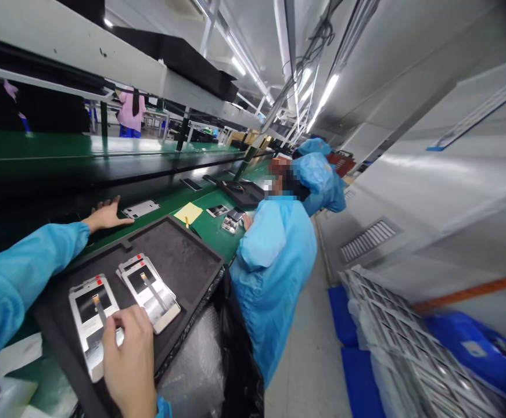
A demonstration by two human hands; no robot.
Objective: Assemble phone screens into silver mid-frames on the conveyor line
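One white panel (88, 330) lies partly under right grip (131, 345), closure unclear; left grip (105, 215) spread.

A yellow paper (189, 212) lies on the green bench (211, 229), near a co-worker (274, 267) in a blue smock; another person in blue (318, 174) is just beyond. Well apart, across the bench — a person in pink (131, 110). Strip lights (325, 101) glow overhead. Off right — a slatted vent (368, 241), an orange stripe (470, 290) and a blue bin (474, 348). A black bag (239, 342) touches the co-worker's smock.
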